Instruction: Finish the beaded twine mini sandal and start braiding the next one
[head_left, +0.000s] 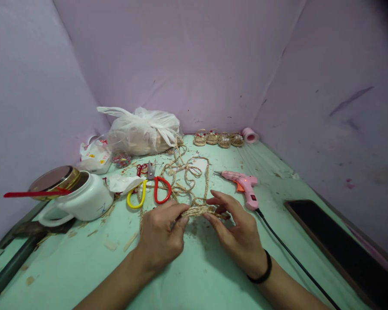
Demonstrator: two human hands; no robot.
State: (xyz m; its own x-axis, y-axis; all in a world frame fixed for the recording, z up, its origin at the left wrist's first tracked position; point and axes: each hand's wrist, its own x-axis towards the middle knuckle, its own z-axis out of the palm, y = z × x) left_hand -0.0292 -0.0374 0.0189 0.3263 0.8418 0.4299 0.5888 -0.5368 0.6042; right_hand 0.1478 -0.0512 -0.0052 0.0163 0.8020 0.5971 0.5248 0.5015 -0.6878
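Note:
Between my two hands is a bundle of braided straw cord [198, 211], laid in several parallel strands. My left hand [164, 232] pinches its left end between thumb and fingers. At the other end, the thumb and fingers of my right hand [237, 228] close around the cord, with a dark band on that wrist. More loose braided cord [207, 176] trails in loops over the table behind the bundle. Scissors [151, 172] with one yellow and one red handle lie just beyond my left hand. Beyond my right hand rests a pink hot glue gun [242, 181].
A white enamel mug [87, 198] with a gold-rimmed lid and red stick stands left. White plastic bag [145, 131], small woven slippers [212, 137] and a pink spool [250, 135] sit along the back wall. A dark phone-like slab [336, 245] lies right, near the glue gun's black cable [291, 254].

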